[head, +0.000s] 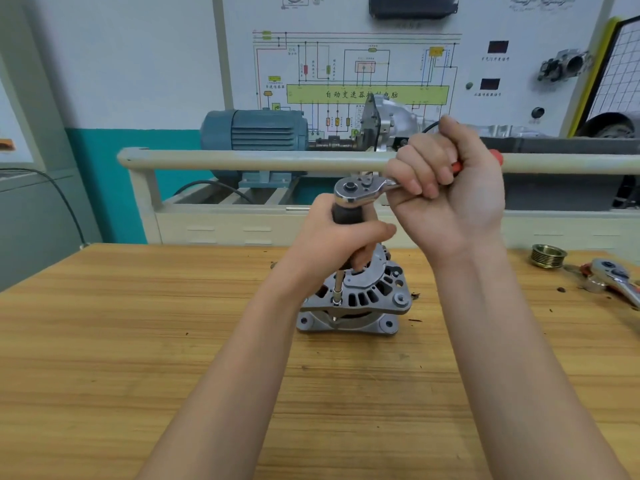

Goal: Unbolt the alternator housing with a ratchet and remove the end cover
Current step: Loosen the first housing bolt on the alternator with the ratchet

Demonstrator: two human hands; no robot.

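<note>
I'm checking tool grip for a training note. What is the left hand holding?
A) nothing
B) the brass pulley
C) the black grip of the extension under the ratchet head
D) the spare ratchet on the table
C: the left hand grips the black extension grip directly below the ratchet head.

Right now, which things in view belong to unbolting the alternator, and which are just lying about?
In use:
- alternator standing on the wooden bench
- ratchet, handle gripped by the right hand
- black extension grip, held by the left hand, socket on a housing bolt

Lying about:
- pulley
- second ratchet
- blue motor behind
</note>
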